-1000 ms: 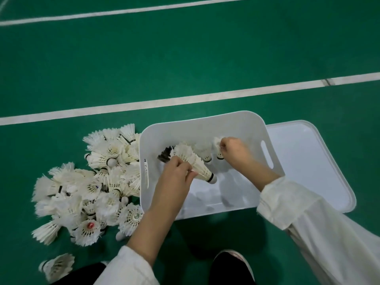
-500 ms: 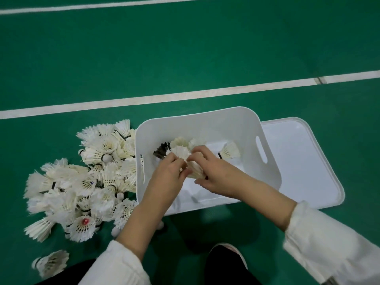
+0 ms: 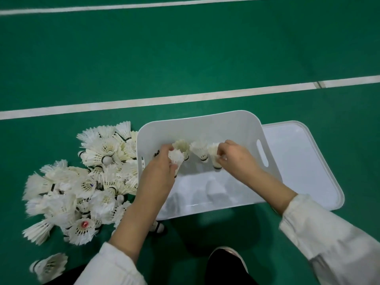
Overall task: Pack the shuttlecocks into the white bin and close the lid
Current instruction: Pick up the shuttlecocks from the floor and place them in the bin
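Four shuttlecocks point(image 3: 200, 150) sit in a row along the far wall inside the white bin point(image 3: 197, 118), the middle two upright with their corks down. The left grip point(image 3: 159, 171) pinches the feather skirt of the leftmost one between thumb and fingers. The right grip point(image 3: 236, 159) pinches the rightmost one (its dark band shows just below the fingers). The bin rests on the green court floor point(image 3: 185, 58), and its lid point(image 3: 304, 161) lies flat, off the bin, just beside its right wall. Against the left wall sprawls a loose pile of shuttlecocks point(image 3: 82, 182), with one stray shuttlecock point(image 3: 49, 266) apart, near the person's white left sleeve point(image 3: 111, 266). A white court line point(image 3: 164, 99) runs beyond the bin.
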`<control>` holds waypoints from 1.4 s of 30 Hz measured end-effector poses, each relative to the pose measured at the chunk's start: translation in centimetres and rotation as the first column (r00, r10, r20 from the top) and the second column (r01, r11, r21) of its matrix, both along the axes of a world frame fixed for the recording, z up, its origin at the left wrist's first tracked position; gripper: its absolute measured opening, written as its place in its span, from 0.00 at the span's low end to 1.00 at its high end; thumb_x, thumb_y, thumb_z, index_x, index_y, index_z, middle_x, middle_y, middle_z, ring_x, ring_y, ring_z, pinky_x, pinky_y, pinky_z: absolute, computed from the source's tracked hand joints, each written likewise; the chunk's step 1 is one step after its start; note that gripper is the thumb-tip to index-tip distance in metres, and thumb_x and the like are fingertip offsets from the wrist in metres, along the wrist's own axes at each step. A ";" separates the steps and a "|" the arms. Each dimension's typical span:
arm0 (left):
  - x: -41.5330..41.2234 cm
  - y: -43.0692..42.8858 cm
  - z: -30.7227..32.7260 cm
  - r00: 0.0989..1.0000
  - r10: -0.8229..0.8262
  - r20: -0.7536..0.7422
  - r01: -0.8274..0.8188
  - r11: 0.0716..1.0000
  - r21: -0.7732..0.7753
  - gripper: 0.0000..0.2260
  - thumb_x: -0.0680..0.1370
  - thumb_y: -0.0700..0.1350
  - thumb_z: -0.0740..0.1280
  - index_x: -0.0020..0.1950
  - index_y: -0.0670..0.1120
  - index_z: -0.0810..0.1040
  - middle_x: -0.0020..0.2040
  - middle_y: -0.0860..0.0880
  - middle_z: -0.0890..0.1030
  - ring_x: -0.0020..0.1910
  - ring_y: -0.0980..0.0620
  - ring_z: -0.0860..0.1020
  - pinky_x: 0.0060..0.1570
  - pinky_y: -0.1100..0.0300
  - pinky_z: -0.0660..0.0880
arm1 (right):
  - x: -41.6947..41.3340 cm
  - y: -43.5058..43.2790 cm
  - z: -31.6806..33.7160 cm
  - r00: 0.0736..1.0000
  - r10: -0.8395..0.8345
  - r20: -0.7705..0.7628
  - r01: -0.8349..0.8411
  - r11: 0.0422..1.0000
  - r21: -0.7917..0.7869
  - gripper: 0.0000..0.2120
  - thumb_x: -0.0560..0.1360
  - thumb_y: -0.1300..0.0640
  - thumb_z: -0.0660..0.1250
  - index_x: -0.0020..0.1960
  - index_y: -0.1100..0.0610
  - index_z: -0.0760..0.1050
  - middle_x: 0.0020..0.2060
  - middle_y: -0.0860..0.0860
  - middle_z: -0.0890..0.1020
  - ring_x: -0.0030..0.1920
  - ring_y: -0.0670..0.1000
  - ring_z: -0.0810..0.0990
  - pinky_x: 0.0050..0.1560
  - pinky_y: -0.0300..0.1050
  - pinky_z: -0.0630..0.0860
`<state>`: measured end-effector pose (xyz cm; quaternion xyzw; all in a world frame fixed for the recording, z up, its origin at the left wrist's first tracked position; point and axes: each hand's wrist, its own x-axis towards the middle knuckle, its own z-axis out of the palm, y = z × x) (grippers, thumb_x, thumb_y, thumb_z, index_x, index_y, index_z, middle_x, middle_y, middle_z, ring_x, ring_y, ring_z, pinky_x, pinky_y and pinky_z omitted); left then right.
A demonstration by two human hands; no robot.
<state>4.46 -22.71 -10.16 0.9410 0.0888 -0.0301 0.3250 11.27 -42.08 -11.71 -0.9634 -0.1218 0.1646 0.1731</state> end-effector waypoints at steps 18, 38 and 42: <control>-0.4 1.2 -1.9 0.993 -0.094 0.073 0.087 0.992 0.096 0.05 0.76 0.42 0.65 0.49 0.43 0.78 0.49 0.47 0.76 0.52 0.48 0.71 0.47 0.55 0.70 | -0.5 3.2 0.0 0.990 0.103 0.101 -0.131 0.933 0.335 0.16 0.73 0.67 0.63 0.59 0.59 0.73 0.59 0.53 0.73 0.45 0.53 0.78 0.50 0.52 0.76; -6.1 17.8 1.0 0.958 0.178 -0.224 -0.136 0.972 0.193 0.08 0.78 0.46 0.60 0.54 0.47 0.75 0.51 0.47 0.78 0.45 0.49 0.76 0.45 0.53 0.75 | -3.5 14.5 -1.4 0.905 0.388 -0.172 -0.415 0.894 -0.168 0.08 0.76 0.61 0.57 0.42 0.59 0.73 0.39 0.54 0.75 0.39 0.55 0.73 0.37 0.44 0.66; -7.9 20.3 -0.4 0.941 0.242 -0.237 -0.201 0.962 0.186 0.08 0.78 0.45 0.60 0.54 0.46 0.76 0.51 0.47 0.78 0.46 0.49 0.76 0.46 0.53 0.76 | -3.8 15.0 -2.2 0.885 0.417 -0.208 -0.459 0.858 -0.229 0.09 0.78 0.58 0.57 0.54 0.56 0.73 0.52 0.54 0.74 0.51 0.56 0.77 0.43 0.47 0.72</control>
